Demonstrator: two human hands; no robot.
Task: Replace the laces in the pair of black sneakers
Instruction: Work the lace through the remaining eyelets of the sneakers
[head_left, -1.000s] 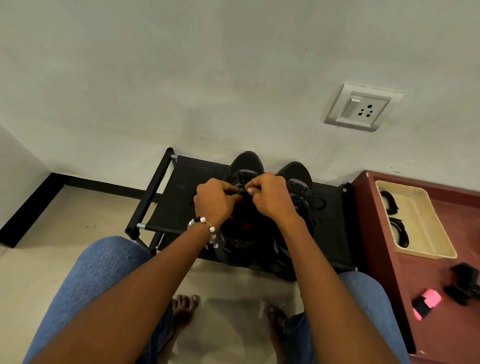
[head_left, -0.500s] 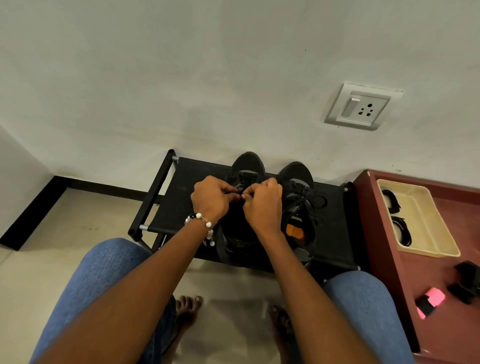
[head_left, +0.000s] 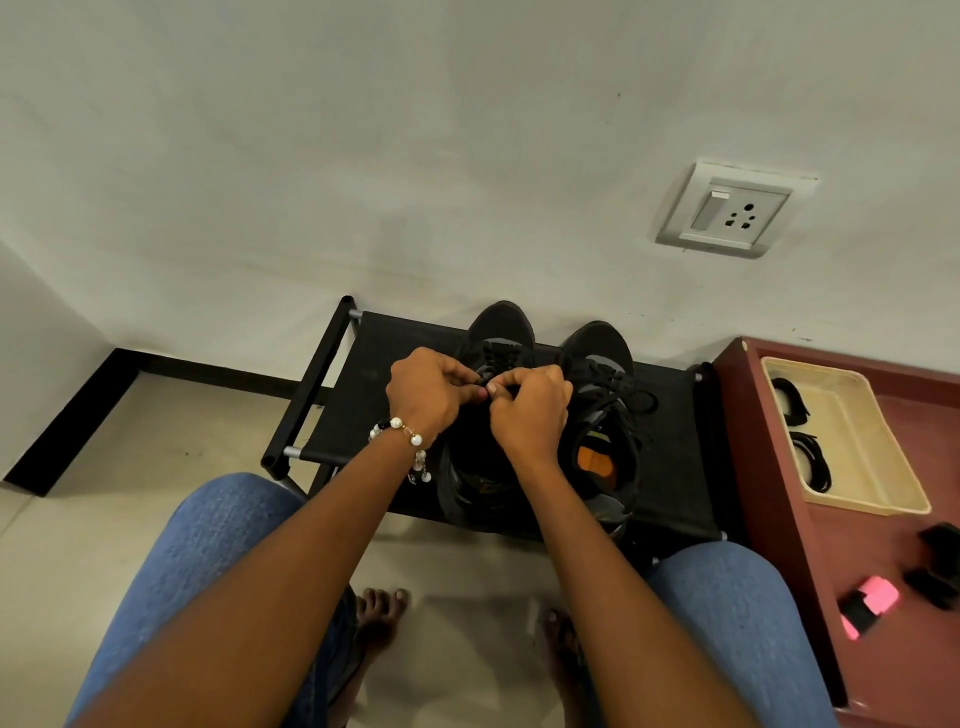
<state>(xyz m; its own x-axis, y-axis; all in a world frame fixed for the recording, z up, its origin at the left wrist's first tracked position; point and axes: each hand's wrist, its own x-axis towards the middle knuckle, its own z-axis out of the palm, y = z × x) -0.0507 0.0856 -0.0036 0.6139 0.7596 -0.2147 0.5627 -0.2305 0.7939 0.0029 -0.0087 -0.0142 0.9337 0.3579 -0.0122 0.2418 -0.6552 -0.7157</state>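
Note:
Two black sneakers stand side by side on a low black shoe rack (head_left: 358, 384), toes toward the wall. My left hand (head_left: 428, 392) and my right hand (head_left: 532, 410) meet over the lacing of the left sneaker (head_left: 501, 327), both pinching its black lace; the fingertips touch each other. Most of that sneaker's tongue and opening is hidden under my hands. The right sneaker (head_left: 602, 395) sits untouched, its laces loose and an orange insole patch showing.
A maroon cabinet top (head_left: 841, 540) at the right carries a cream tray (head_left: 862, 441) with coiled black laces, a pink-and-black object (head_left: 870, 605) and black items. A wall socket (head_left: 730, 210) is above. My knees and bare feet are below the rack.
My right hand has slid left off the right sneaker, uncovering its orange insole. Both hands stay pinched together on the left sneaker's lace.

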